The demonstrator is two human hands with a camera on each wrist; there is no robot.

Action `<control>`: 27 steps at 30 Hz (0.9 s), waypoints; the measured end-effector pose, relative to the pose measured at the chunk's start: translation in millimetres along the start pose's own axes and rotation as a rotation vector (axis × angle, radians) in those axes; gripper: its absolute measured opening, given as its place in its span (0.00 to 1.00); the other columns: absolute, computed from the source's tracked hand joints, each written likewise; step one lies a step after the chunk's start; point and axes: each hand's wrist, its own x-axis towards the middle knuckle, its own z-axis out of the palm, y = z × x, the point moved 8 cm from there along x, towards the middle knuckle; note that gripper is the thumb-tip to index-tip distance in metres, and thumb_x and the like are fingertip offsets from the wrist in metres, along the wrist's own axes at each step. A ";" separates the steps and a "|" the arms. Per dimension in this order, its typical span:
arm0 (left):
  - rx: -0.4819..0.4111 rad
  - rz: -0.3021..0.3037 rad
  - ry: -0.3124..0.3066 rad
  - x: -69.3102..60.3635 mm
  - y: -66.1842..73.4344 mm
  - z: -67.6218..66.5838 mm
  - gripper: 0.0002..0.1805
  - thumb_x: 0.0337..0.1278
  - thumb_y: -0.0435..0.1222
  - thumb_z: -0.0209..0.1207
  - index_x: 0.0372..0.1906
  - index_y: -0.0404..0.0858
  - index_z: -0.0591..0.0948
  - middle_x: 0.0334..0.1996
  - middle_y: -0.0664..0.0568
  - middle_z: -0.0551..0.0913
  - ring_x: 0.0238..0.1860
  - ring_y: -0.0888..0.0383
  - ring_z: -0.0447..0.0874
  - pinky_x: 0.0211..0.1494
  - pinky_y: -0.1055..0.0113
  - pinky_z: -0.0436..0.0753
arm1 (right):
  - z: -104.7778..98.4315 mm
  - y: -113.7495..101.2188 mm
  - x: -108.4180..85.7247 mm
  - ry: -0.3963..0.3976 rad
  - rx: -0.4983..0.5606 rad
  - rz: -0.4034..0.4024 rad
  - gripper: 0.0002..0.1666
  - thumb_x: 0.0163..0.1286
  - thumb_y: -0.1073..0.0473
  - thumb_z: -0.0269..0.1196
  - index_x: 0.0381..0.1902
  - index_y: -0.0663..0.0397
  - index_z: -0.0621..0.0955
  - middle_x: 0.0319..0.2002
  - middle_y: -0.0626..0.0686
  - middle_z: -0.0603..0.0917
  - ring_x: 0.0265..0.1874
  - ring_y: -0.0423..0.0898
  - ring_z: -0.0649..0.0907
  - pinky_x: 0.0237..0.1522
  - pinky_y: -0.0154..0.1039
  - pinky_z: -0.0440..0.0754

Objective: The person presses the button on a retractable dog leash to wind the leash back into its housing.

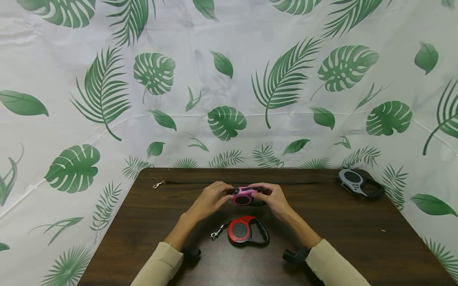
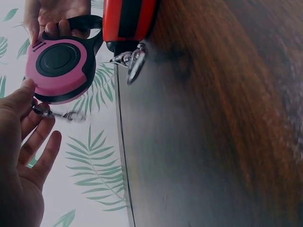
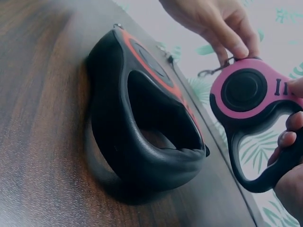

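With the left hand (image 1: 214,197) pinching the nose of the pink leash (image 1: 243,200) beside its metal clip (image 2: 73,115) and the right hand (image 1: 273,200) curled round its handle (image 3: 258,185), the safest way seems a firm, level grip on the right and a light pinch on the left, so the cord cannot twist or snap back. The pink leash is held above the bench (image 1: 143,226), beyond the red leash (image 1: 239,232); its nose points to the person's left, its long axis runs roughly left to right, and its round face turns toward the person.
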 end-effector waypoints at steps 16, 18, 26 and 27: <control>-0.154 -0.241 -0.184 -6.6 -24.7 16.6 0.20 0.68 0.30 0.69 0.62 0.33 0.81 0.52 0.43 0.89 0.48 0.52 0.91 0.51 0.59 0.89 | 4.0 12.1 15.2 -0.074 -0.047 0.048 0.19 0.73 0.65 0.70 0.59 0.68 0.85 0.52 0.53 0.90 0.49 0.44 0.86 0.51 0.36 0.84; -0.168 -0.277 -0.211 -8.1 -28.1 19.5 0.20 0.69 0.31 0.68 0.62 0.33 0.81 0.52 0.44 0.89 0.49 0.53 0.91 0.52 0.58 0.89 | 5.2 14.7 17.5 -0.090 -0.045 0.059 0.19 0.73 0.65 0.70 0.59 0.68 0.85 0.53 0.55 0.90 0.50 0.45 0.87 0.52 0.36 0.84; -0.175 -0.363 -0.260 -14.7 -37.2 25.2 0.18 0.71 0.32 0.67 0.61 0.32 0.81 0.49 0.44 0.90 0.49 0.52 0.90 0.53 0.57 0.89 | 8.2 26.3 23.5 -0.101 -0.087 0.094 0.19 0.70 0.65 0.73 0.56 0.67 0.86 0.51 0.57 0.90 0.48 0.46 0.87 0.51 0.37 0.85; -0.178 -0.371 -0.262 -15.4 -38.2 25.5 0.18 0.71 0.33 0.67 0.61 0.31 0.81 0.50 0.43 0.90 0.50 0.51 0.90 0.54 0.56 0.89 | 8.4 27.2 24.2 -0.098 -0.101 0.093 0.20 0.69 0.65 0.73 0.57 0.67 0.86 0.50 0.58 0.90 0.47 0.46 0.86 0.49 0.37 0.85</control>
